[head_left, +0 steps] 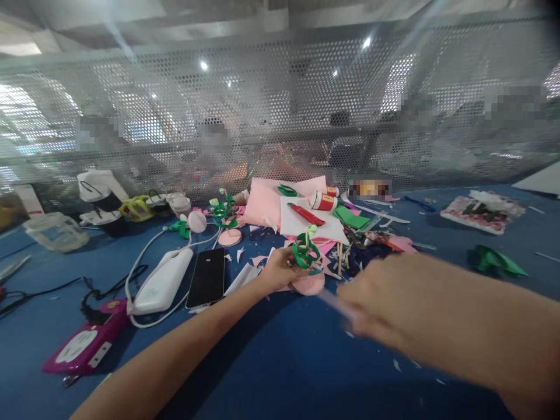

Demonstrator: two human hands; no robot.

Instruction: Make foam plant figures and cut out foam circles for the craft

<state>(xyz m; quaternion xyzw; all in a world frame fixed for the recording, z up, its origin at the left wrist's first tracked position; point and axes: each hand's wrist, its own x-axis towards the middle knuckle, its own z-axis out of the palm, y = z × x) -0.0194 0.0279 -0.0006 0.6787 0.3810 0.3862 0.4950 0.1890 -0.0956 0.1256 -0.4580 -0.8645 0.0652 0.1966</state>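
Note:
In the middle of the head view stands a small paper plant (305,254), a green paper spiral with a pale bud on a round pink base (310,286). My left hand (282,271) is closed on the plant low down, just above its base; the fingertips are partly hidden. To the right, my right hand (378,297) is closed and smeared by motion. From it a thin pale strip (336,304) reaches towards the pink base. Its far end lies at or very near the base's edge; I cannot tell whether they touch.
Behind my hands lie pink paper sheets (265,201), a red cutter (306,214), a glue bottle (324,202) and paper scraps. Similar paper plants (226,216) stand further left. A phone (206,277), white power bank (164,281) and purple power strip (90,341) occupy the left.

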